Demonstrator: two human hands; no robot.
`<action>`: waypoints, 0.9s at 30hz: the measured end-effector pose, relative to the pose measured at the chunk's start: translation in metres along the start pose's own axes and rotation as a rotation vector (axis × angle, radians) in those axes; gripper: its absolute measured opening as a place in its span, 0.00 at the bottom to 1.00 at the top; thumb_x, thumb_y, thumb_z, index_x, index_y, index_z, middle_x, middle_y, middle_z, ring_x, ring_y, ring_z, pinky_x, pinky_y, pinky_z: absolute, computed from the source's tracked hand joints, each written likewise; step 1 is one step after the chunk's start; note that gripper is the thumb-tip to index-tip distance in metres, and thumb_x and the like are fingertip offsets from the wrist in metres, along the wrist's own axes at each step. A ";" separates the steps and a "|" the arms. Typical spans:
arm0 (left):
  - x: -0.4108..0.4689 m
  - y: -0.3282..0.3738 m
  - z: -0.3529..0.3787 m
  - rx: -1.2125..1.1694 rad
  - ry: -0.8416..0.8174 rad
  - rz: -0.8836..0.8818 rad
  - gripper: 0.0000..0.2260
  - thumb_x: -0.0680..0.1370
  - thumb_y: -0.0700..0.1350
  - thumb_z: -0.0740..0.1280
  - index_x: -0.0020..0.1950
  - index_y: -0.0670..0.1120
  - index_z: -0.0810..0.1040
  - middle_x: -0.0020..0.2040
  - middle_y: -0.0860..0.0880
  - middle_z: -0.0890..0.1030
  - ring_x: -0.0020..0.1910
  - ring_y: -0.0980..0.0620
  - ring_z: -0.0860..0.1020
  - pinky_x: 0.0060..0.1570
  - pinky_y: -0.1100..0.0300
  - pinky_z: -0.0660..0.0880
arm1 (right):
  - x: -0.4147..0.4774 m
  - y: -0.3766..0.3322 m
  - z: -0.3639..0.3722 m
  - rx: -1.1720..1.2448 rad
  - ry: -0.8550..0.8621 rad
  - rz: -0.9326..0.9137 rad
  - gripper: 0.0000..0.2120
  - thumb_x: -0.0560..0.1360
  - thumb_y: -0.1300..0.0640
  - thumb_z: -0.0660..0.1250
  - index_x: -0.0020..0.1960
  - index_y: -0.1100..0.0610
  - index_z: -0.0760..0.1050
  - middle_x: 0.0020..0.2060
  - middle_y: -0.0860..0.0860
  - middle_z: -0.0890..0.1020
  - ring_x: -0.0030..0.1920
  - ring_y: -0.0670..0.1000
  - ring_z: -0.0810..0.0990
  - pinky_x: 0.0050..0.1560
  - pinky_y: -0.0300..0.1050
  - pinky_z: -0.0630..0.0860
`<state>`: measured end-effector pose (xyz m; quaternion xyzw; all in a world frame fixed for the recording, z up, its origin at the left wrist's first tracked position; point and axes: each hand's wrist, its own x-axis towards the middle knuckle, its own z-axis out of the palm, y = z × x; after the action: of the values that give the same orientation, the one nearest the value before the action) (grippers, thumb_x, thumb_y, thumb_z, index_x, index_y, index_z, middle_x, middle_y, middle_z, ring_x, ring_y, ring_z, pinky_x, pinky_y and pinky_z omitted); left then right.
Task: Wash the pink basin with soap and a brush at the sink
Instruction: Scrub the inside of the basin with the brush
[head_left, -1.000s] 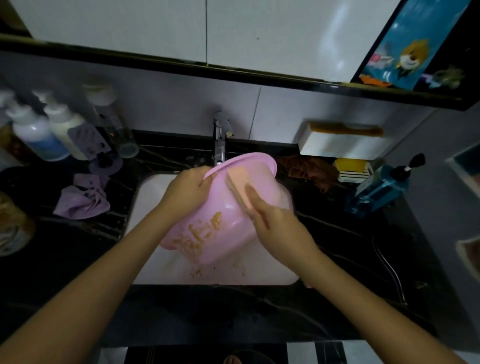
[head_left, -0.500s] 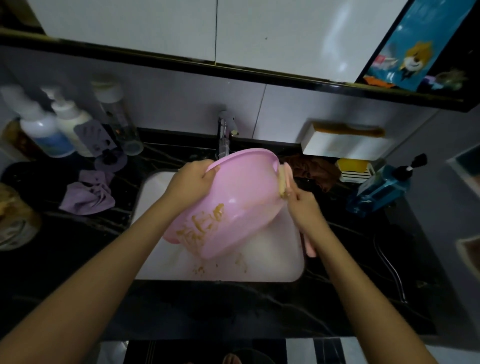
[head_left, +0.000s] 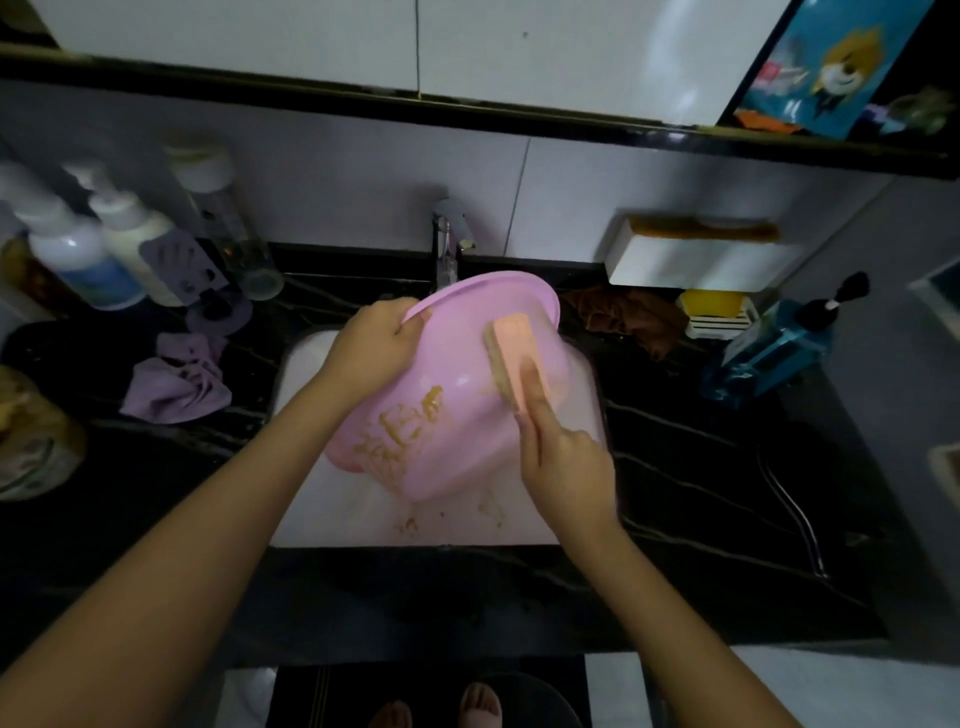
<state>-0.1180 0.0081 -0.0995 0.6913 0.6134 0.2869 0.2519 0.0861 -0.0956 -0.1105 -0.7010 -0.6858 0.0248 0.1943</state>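
The pink basin (head_left: 457, 374) hangs tilted over the white sink (head_left: 306, 467), its outer side facing me and smeared with yellowish-brown dirt. My left hand (head_left: 374, 340) grips its rim at the upper left. My right hand (head_left: 561, 457) holds a pink brush (head_left: 511, 348) with pale bristles, index finger laid along its back, and presses it against the basin's outer wall near the rim on the right.
The tap (head_left: 447, 249) stands behind the basin. Pump bottles (head_left: 98, 244) and a purple cloth (head_left: 174, 379) lie on the dark counter at left. A brown rag (head_left: 628, 317), a yellow-and-white item (head_left: 714, 312) and a blue dispenser (head_left: 769, 348) sit at right. Dirt flecks lie in the sink.
My right hand carried the brush from the basin's right rim back onto its outer wall, lower and further left. My left hand kept its grip on the rim.
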 end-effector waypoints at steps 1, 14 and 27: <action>0.002 0.000 -0.001 0.003 -0.001 0.012 0.13 0.77 0.53 0.56 0.38 0.49 0.73 0.35 0.49 0.77 0.40 0.42 0.77 0.42 0.50 0.74 | 0.007 0.009 0.007 0.049 -0.020 0.094 0.24 0.82 0.53 0.54 0.76 0.45 0.54 0.29 0.58 0.78 0.30 0.59 0.78 0.29 0.43 0.61; 0.008 -0.003 -0.005 -0.044 -0.025 0.035 0.16 0.76 0.53 0.55 0.43 0.43 0.76 0.39 0.47 0.78 0.42 0.44 0.77 0.43 0.53 0.72 | 0.000 -0.045 0.019 0.300 -0.097 0.311 0.28 0.82 0.51 0.49 0.74 0.41 0.36 0.33 0.56 0.76 0.36 0.59 0.78 0.37 0.46 0.67; -0.003 -0.014 -0.002 -0.131 -0.003 -0.005 0.12 0.81 0.46 0.59 0.40 0.44 0.75 0.33 0.51 0.74 0.35 0.50 0.72 0.40 0.56 0.70 | -0.029 -0.041 0.032 0.571 -0.106 0.599 0.27 0.82 0.51 0.49 0.76 0.42 0.39 0.42 0.62 0.80 0.43 0.62 0.79 0.41 0.48 0.70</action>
<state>-0.1296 0.0063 -0.1077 0.6722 0.5948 0.3246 0.2984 0.0359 -0.1170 -0.1338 -0.7853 -0.4262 0.3054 0.3292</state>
